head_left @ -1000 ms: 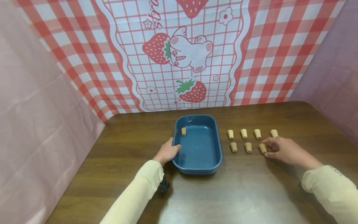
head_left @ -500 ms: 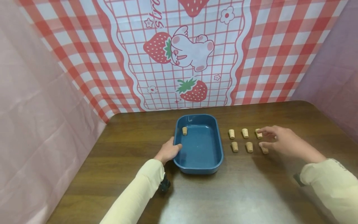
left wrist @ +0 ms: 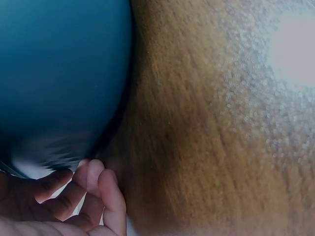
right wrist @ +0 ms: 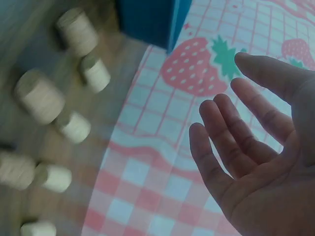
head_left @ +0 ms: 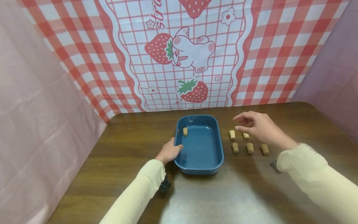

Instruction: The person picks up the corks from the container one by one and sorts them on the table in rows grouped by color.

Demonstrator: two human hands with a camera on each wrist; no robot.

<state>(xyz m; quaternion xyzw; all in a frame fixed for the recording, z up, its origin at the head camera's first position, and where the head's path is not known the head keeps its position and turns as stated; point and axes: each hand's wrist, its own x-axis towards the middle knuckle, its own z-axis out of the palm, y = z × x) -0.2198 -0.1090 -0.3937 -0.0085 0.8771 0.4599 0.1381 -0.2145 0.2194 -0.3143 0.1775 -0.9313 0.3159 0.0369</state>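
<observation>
My left hand (head_left: pixel 169 151) grips the left side of a deep blue rectangular tray (head_left: pixel 199 171), thumb over the rim. In the left wrist view, the fingers (left wrist: pixel 112 196) are bent against its outer wall. One cork stopper (head_left: pixel 185 132) is in the tray's far left corner. My right hand (head_left: pixel 258 127) hovers over the rows of corks right of the tray. In the right wrist view its fingers (right wrist: pixel 214 125) are loosely bent, with nothing between them and the thumb. The front row holds three corks (head_left: pixel 250 148); the back row (head_left: pixel 232 134) is partly hidden behind the hand.
The brown wooden table (head_left: pixel 126 140) carries everything. A red-and-white checked cloth with strawberries (head_left: pixel 194 91) hangs along its back edge. A pale pink curtain (head_left: pixel 42 109) hangs on the left and a mauve one (head_left: pixel 327 81) on the right.
My right hand has moved left and upward from the right end of the cork rows, leaving the front right cork on the table. The left hand stays on the tray.
</observation>
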